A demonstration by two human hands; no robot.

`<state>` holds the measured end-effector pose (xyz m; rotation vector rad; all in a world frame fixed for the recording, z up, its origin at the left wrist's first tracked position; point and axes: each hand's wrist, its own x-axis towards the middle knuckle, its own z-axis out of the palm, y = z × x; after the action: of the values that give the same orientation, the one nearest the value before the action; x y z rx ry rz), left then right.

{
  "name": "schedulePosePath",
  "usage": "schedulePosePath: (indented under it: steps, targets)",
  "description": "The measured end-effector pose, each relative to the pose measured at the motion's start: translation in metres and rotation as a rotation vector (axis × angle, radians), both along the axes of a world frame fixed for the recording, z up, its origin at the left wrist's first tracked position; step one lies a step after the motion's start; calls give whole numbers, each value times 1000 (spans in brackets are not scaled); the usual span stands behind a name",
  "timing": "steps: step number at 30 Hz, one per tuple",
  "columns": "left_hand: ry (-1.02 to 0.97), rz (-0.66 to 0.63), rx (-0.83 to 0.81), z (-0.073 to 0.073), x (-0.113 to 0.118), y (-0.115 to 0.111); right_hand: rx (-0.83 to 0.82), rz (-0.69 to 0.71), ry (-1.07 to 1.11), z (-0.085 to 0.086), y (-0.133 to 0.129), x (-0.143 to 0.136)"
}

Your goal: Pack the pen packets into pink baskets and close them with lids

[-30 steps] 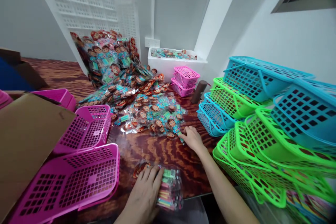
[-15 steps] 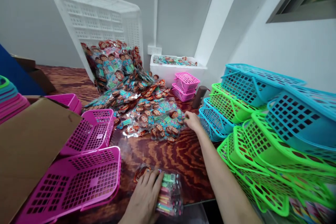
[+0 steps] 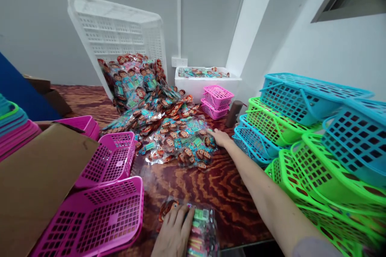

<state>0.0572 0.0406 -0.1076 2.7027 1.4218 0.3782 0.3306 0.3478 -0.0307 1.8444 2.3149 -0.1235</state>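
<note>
My left hand lies over a small stack of clear printed packets near the table's front edge, its fingers close together across the top and its thumb hidden. Cartoon figures and coloured strips show through the plastic. Farther off, my right hand reaches to the right edge of a loose heap of similar packets. Its fingers are stretched toward the outermost packets and appear to touch them. The heap spills from a tilted white plastic crate.
Pink baskets and a cardboard flap are at left. Blue baskets and green baskets are stacked at right. A white foam box, small pink baskets and a brown cylinder stand behind.
The view has shifted slightly, so most things sit lower and farther right. My right hand has moved a little closer to the heap. My left hand stays on the stack.
</note>
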Motion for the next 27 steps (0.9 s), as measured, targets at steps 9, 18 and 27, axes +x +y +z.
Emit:
schedulePosePath:
  steps: [9, 18, 27]
  targets:
    - [-37, 73, -288, 34, 11, -13, 115, -189, -6, 15, -29, -3]
    - [-100, 47, -242, 38, 10, -12, 34, -168, 241, -4, -165, -28]
    - [-114, 36, -150, 46, 13, -13, 123, 120, 600, -19, -218, -53]
